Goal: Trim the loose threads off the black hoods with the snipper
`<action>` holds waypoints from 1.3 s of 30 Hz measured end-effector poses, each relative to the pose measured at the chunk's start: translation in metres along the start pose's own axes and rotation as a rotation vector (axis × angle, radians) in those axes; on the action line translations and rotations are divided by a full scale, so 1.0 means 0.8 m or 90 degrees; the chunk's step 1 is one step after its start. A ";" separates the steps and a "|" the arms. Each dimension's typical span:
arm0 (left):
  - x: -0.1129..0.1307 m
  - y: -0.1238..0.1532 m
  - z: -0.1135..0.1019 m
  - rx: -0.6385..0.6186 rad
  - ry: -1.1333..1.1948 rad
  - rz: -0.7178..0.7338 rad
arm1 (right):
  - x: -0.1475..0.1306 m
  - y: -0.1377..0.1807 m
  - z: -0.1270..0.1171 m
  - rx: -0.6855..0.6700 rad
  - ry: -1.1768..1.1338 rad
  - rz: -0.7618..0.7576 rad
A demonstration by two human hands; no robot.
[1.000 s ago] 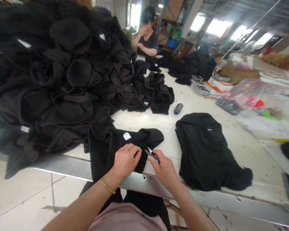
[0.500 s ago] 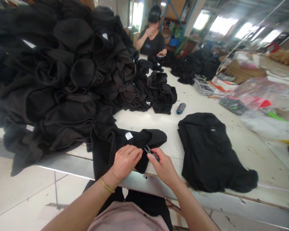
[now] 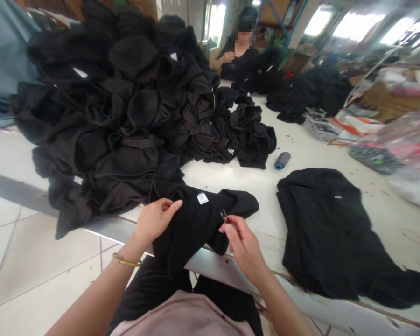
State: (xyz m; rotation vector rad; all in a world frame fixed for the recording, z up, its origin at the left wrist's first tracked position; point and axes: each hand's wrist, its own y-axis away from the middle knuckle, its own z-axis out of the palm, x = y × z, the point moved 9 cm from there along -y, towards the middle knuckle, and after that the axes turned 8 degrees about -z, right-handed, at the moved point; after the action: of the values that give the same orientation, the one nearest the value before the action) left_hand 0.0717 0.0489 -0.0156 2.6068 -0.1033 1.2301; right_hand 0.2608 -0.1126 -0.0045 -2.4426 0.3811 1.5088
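In the head view, a black garment [image 3: 192,224] with a white label [image 3: 202,199] lies across the table's front edge, its lower part hanging over. My left hand [image 3: 154,218] is at the garment's left side, fingers curled and thumb stretched to the right; it appears to grip the cloth, though the fingertips are partly hidden. Above the garment's right part, my right hand [image 3: 243,240] is closed around small thread snips [image 3: 224,216]. Their dark pointed blades stick out up and left, while the handle is mostly covered by my fingers.
A big heap of black garments [image 3: 126,112] fills the left and back. Folded black garments [image 3: 325,233] lie to the right, with a grey thread spool [image 3: 283,160] behind them. Plastic bags [image 3: 402,140] sit at far right. Across the table [image 3: 210,175] a person [image 3: 243,58] handles dark cloth.
My left hand has moved left, away from the snips, to the garment's left side. My right hand still holds the snips. The view has swung left, and the person opposite has lowered a hand.
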 end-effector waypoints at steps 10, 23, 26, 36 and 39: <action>0.012 0.056 0.107 -0.332 0.571 -0.118 | 0.065 -0.030 -0.050 0.148 0.226 0.045; -0.022 0.081 0.097 -0.222 0.698 -0.317 | -0.034 0.007 0.040 -0.114 0.308 -0.259; -0.021 0.084 0.099 -0.246 0.677 -0.299 | -0.040 -0.003 0.044 -0.115 0.344 -0.284; -0.013 0.089 0.100 -0.311 0.629 -0.258 | -0.050 -0.013 0.051 -0.142 0.380 -0.299; -0.014 0.089 0.102 -0.319 0.641 -0.264 | -0.050 -0.015 0.042 -0.119 0.341 -0.280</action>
State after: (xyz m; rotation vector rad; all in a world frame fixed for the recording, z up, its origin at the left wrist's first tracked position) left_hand 0.1137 -0.0418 -0.0597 1.2953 0.2678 1.8588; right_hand 0.2193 -0.0865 0.0175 -2.8091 -0.2126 0.7325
